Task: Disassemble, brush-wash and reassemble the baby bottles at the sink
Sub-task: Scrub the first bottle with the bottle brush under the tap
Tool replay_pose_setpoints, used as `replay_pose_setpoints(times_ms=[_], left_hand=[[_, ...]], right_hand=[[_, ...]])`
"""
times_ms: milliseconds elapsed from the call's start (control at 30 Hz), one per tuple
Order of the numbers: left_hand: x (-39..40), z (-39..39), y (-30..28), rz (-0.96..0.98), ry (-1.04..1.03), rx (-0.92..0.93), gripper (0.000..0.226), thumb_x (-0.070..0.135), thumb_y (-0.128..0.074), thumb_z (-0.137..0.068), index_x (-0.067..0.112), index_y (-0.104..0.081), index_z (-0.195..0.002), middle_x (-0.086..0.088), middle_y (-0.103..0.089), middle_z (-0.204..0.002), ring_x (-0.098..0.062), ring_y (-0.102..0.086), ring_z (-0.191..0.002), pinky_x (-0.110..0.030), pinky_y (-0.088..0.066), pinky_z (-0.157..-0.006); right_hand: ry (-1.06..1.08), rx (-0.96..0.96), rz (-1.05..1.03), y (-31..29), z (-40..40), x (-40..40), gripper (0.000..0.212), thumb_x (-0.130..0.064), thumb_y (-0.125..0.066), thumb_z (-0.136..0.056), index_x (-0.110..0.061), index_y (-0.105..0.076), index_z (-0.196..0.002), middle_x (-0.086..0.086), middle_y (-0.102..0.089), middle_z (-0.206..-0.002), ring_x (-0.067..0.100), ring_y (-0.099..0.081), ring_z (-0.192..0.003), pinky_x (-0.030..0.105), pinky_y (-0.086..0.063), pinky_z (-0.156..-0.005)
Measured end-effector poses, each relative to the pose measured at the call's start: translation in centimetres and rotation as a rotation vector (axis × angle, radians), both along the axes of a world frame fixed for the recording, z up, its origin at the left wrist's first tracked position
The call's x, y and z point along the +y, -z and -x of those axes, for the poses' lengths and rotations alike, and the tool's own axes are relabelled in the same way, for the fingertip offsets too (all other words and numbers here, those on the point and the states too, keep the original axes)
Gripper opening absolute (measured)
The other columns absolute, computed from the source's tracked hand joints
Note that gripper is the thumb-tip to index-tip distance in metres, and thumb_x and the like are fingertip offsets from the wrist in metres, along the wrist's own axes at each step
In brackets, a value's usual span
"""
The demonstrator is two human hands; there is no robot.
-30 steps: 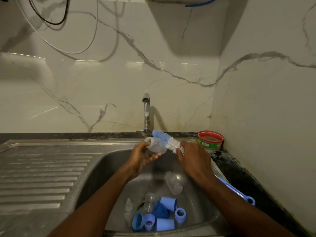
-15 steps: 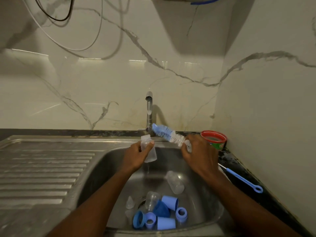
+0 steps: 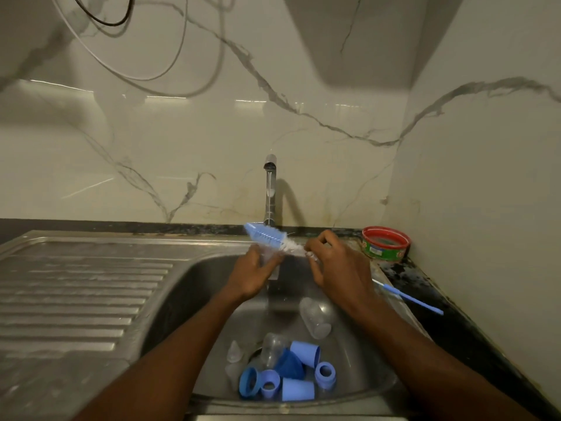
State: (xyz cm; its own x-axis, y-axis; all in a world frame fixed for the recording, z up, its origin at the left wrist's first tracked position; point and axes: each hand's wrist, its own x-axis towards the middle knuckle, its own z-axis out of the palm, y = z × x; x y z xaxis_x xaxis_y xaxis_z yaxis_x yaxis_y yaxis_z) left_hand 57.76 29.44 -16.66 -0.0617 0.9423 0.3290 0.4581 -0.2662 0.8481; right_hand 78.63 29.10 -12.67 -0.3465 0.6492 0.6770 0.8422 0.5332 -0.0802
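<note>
Marble-veined wall panels are rising behind the steel sink [image 3: 358, 387] where we are working. We are holding a clear bottle [image 3: 271, 262] over the basin, under the tap [image 3: 270, 189], with water falling past it. Our left hand [image 3: 250, 276] is curling its fingers and thumb round the bottle's body. Our right hand [image 3: 337, 268] is gripping the bottle brush [image 3: 267, 235] near the base of its bristles, with the blue and white head pointing left, just above the bottle and outside it; the fingers are closing on the stem, though blur is hiding exactly how.

Down in the basin, a second clear bottle [image 3: 315, 319] is lying on its side, well apart from our hands. Nearer us, a cluster of blue caps and collars [image 3: 299, 388] is sitting by the drain, touching one another, with a third clear bottle [image 3: 273, 347] among them and a clear teat [image 3: 234, 350] just to their left.

We are seeing a ribbed draining board [image 3: 76, 299] to the left of the basin. On the dark counter [image 3: 455, 329] to the right, a thin blue brush [image 3: 413, 300] is lying at a slant, and a round red-rimmed tub [image 3: 385, 243] is standing in the corner against the wall.
</note>
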Motion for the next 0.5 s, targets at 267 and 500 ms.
replay_pose_setpoints(times_ms=[267, 500], left_hand=[[-0.7, -1.3, 0.2, -0.074, 0.061, 0.178, 0.033, 0.047, -0.066, -0.092, 0.03, -0.053, -0.118, 0.02, -0.059, -0.106, 0.009, -0.061, -0.094, -0.01, -0.049, -0.077], [-0.3, -0.5, 0.3, -0.083, 0.149, 0.29, 0.079, 0.078, -0.057, -0.08, 0.022, -0.054, -0.137, 0.005, -0.06, -0.133, -0.007, -0.059, -0.118, -0.03, -0.049, -0.102]], right_hand=[[-0.022, 0.039, 0.029, 0.0, -0.3, -0.5, 0.02, -0.029, -0.069, -0.092, -0.027, -0.067, -0.111, -0.006, -0.059, -0.108, 0.006, -0.051, -0.082, 0.02, -0.041, -0.065], [0.007, -0.02, 0.037, -0.2, 0.8, -0.8, 0.027, -0.033, -0.066, -0.094, -0.028, -0.063, -0.121, -0.004, -0.059, -0.114, 0.014, -0.06, -0.083, 0.025, -0.046, -0.065]])
